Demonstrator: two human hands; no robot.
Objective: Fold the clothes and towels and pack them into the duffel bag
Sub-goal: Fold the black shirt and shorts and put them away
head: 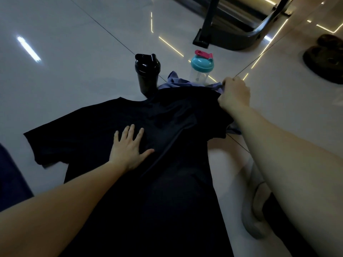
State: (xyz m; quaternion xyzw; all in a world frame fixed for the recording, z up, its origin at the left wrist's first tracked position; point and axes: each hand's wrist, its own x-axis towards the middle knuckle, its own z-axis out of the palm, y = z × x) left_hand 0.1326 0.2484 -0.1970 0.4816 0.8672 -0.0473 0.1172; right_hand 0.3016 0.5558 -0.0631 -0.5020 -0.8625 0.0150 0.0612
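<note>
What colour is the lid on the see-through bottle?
The lid is teal with a pink cap, head view.

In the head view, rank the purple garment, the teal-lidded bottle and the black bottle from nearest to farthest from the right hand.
1. Purple garment: on the floor, its edge right at the fingers of the right hand, which grips the black T-shirt.
2. Teal-lidded bottle: just beyond the hand, slightly left.
3. Black bottle: farther left still.
</note>
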